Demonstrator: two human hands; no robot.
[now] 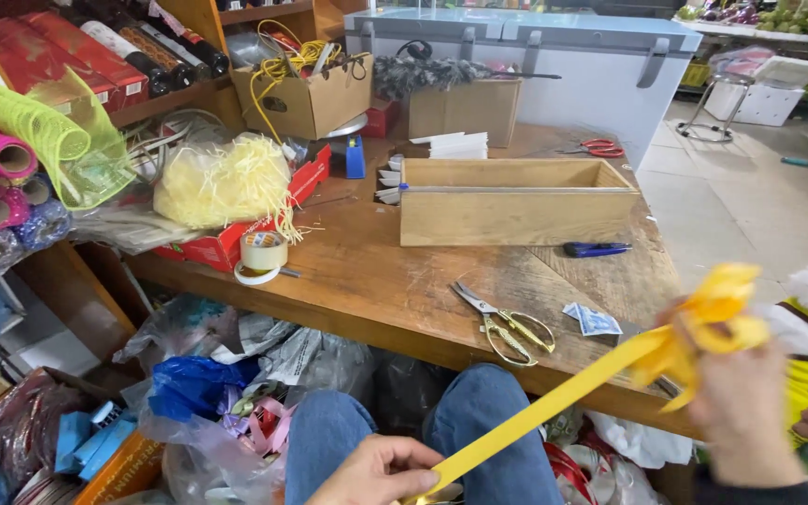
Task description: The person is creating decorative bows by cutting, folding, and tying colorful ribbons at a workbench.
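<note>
Left hand (381, 468) pinches yellow ribbon (554, 404) (pulled taut); right hand (736, 402) grips its looped end.

Yellow ribbon (554, 404), gold-handled scissors (505, 324), blue pen (596, 249), red scissors (598, 148).

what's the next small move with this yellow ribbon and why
Probably fold one more loop of the yellow ribbon into the bunch at the right hand. That hand already pinches several gathered loops, and the left hand holds the strip taut lower down, so there is slack to feed. The gold scissors lie on the wooden table for cutting afterwards.
</note>
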